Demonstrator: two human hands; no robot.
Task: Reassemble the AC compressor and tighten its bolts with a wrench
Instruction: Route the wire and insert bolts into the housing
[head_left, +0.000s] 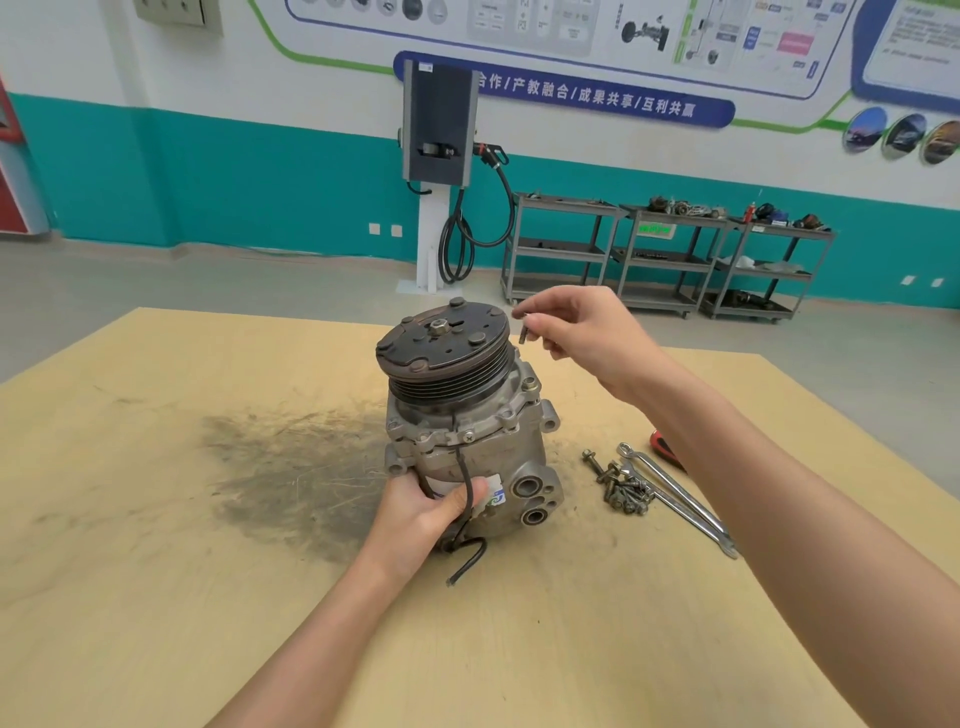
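While left hand (415, 512) grips compressor (467, 415), right hand (582, 332) pinches bolt (523, 332)

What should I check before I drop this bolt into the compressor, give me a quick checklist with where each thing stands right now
1. Compressor steadied: ok. The left hand holds its lower body and it stands upright, pulley end up, on the table.
2. Bolt in hand: ok. The right hand pinches it beside the pulley, threads pointing down.
3. Bolt lined up over a hole: not ok. It hangs in the air, off to the pulley's right.
4. Target hole free of dirt: cannot tell.
5. Spare bolts within reach: ok, piled right of the compressor.
6. Wrenches ready: ok, lying beside the pile.
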